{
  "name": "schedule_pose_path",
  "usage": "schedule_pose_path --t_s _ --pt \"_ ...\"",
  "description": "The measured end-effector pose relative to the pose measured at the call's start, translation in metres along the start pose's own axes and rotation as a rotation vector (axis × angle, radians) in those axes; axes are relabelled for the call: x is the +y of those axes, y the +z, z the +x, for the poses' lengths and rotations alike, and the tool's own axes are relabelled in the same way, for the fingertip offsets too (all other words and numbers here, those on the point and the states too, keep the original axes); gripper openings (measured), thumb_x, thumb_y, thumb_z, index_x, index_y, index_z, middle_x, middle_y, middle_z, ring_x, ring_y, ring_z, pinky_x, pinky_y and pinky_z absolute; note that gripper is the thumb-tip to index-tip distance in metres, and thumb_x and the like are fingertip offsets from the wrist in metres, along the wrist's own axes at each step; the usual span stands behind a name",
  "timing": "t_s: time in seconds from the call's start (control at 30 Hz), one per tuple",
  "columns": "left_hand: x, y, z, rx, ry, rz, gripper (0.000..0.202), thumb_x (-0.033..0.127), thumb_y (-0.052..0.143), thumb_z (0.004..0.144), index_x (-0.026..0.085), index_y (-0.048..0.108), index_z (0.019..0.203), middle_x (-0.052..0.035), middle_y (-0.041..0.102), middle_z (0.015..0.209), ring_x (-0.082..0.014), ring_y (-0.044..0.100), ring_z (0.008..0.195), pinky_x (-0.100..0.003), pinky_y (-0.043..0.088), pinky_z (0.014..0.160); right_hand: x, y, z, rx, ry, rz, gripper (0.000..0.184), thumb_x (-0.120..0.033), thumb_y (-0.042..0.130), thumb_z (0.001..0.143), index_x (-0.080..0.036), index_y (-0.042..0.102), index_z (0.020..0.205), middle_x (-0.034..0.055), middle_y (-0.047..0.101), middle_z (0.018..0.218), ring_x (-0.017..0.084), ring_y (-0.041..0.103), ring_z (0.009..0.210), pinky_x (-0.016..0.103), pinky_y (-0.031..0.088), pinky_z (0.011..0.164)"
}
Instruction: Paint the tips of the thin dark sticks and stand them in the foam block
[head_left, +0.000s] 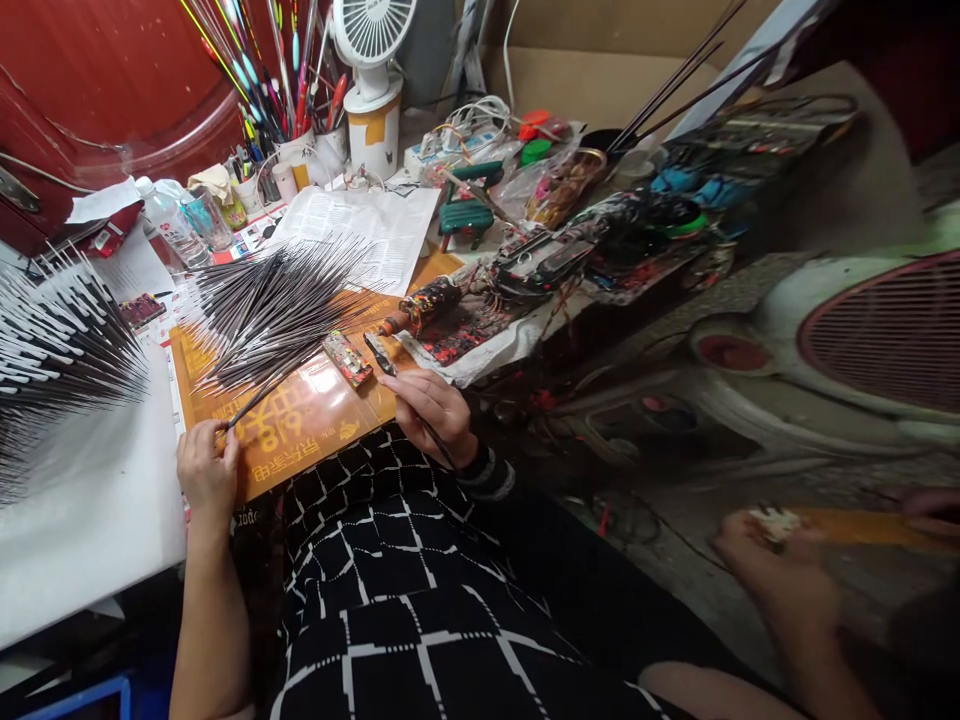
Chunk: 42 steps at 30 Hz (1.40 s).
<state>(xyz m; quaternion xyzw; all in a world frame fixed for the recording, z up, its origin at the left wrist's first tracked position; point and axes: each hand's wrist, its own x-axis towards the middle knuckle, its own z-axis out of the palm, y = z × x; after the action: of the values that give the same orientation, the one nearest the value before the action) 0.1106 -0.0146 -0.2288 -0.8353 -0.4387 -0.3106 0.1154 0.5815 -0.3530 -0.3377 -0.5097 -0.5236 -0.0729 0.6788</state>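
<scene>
My left hand (208, 465) is closed at the near left edge of the orange sheet (300, 440). Between its fingertips is a slim dark fishing float (259, 397), slanting up and right toward a pile of similar floats (270, 305). My right hand (435, 412) pinches a dark-handled paintbrush (384, 357), its tip pointing up and left above the sheet. The brush tip is apart from the held float. Just left of the brush lies a small paint-smeared block (347, 358).
More floats with white ends (60, 330) fan out on the left. A white fan (373, 90), a cup of colourful floats (296, 155) and a newspaper (360, 225) stand or lie behind. Paint-crusted clutter (525, 270) fills the right. Another person's hand (787, 570) is at lower right.
</scene>
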Motion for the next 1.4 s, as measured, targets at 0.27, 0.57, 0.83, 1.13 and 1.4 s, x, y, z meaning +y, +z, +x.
schedule_pose_path --t_s 0.27,0.57,0.83,1.13,1.4 --pt "0.04 0.021 0.022 -0.02 0.155 -0.021 0.01 0.024 0.06 0.096 0.019 0.068 0.099 -0.0061 0.073 0.091 -0.0218 0.056 0.081 -0.034 0.041 0.077 -0.034 0.04 0.032 0.038 -0.092 -0.054 0.041 -0.017 0.036 0.101 -0.01 0.076 0.093 -0.0089 0.068 0.087 0.026 0.071 0.106 0.048 0.06 0.074" --pt "0.036 0.026 0.023 0.016 0.207 -0.017 0.011 0.024 0.061 0.096 0.02 0.07 0.101 -0.0053 0.074 0.091 -0.0215 0.056 0.082 -0.034 0.041 0.08 -0.024 0.305 0.103 -0.288 -0.076 -0.276 0.044 -0.03 0.032 0.106 -0.017 0.065 0.131 0.0061 0.067 0.133 0.026 0.059 0.131 0.044 0.052 0.108" --pt "0.024 0.022 0.016 0.088 0.175 -0.069 0.018 0.024 0.062 0.096 0.019 0.071 0.111 -0.0067 0.074 0.093 -0.0207 0.058 0.081 -0.034 0.042 0.081 -0.005 0.303 0.092 -0.301 -0.09 -0.263 0.05 -0.022 0.039 0.103 -0.016 0.043 0.153 0.0124 0.061 0.142 0.023 0.059 0.133 0.041 0.051 0.115" --pt "0.019 0.021 0.008 0.064 0.112 -0.161 0.017 0.025 0.06 0.097 0.021 0.073 0.107 -0.007 0.073 0.095 -0.0196 0.061 0.085 -0.034 0.047 0.083 -0.003 0.307 0.092 -0.256 -0.119 -0.263 0.053 -0.019 0.042 0.103 -0.016 0.038 0.156 0.0132 0.061 0.142 0.024 0.059 0.133 0.042 0.052 0.114" --pt "0.032 0.025 0.006 -0.003 0.003 -0.214 0.022 0.033 0.054 0.1 0.024 0.074 0.098 -0.0067 0.072 0.092 -0.0205 0.059 0.084 -0.035 0.047 0.081 -0.024 0.301 0.067 -0.163 -0.209 -0.149 0.051 -0.015 0.047 0.1 -0.02 0.046 0.151 0.0123 0.072 0.123 0.025 0.071 0.11 0.044 0.061 0.097"
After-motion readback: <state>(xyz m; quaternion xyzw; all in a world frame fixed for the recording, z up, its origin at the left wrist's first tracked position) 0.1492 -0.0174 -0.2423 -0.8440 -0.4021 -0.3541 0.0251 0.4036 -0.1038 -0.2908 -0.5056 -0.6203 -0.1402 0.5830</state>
